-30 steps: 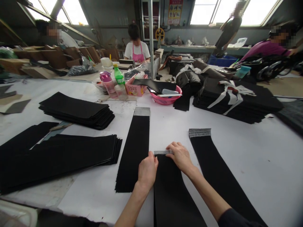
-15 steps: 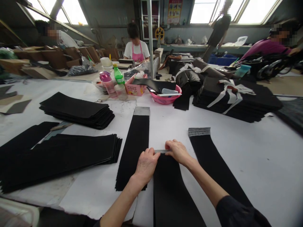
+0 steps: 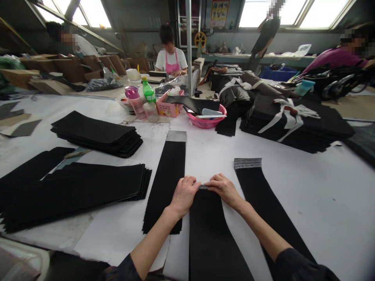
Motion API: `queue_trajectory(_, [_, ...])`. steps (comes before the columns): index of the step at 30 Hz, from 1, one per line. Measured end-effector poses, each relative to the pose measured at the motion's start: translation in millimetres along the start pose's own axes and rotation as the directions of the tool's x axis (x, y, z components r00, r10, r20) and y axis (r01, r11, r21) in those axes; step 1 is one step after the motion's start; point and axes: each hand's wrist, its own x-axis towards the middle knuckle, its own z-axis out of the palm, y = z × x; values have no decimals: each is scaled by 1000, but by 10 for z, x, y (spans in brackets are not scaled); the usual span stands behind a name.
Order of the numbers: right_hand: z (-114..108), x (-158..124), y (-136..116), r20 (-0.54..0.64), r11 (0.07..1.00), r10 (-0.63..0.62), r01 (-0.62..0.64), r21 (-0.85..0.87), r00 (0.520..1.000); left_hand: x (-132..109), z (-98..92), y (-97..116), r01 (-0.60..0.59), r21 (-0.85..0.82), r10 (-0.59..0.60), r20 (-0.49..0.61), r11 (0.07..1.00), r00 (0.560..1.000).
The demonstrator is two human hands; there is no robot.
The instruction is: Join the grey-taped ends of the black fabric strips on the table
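Note:
Directly before me a long black strip of sheet material (image 3: 215,234) runs from the table's front edge to my hands. My left hand (image 3: 185,195) pinches the left part of its narrow grey far end (image 3: 202,187). On the right part of that end, my right hand (image 3: 224,189) presses with curled fingers. The fingertips of both hands almost meet and hide most of the grey edge. To the left lies a pile of black strips (image 3: 166,187) with a grey top band. On the right another black strip (image 3: 272,207) has a striped grey end.
Stacks of black pieces (image 3: 96,134) and longer pieces (image 3: 88,195) lie left. A pink basin (image 3: 205,121), a pink box (image 3: 170,107) and bottles (image 3: 148,91) stand behind. A tied black stack (image 3: 295,125) sits back right. Several people work beyond.
Both hands have closed in toward each other along the grey end, covering more of it. The grey edge now shows as a narrower, darker band. The view has shifted slightly.

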Motion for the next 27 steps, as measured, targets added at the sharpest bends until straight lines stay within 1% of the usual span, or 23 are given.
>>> queue_trajectory(5, [-14,-28,30,-12,996,-84,84,-26,996,-46,46,8,-39,8,39,-37,999,999])
queue_trajectory(8, [-40,-45,22,14,986,-149,150,-69,989,-65,71,5,-95,39,97,-50,995,994])
queue_trajectory(11, [-59,-75,10,52,975,-187,191,-111,981,-79,96,-4,-139,83,144,-51,987,988])
queue_trajectory(16, [-50,-111,5,87,967,-187,199,-160,978,-79,103,-14,-202,147,209,-30,968,977])
queue_trajectory(20, [-59,-105,4,98,967,-192,206,-149,976,-69,69,0,-242,176,248,-16,954,969])
queue_trajectory(27, [-102,-124,55,113,968,-199,213,-131,973,-76,29,36,-258,204,256,36,944,966])
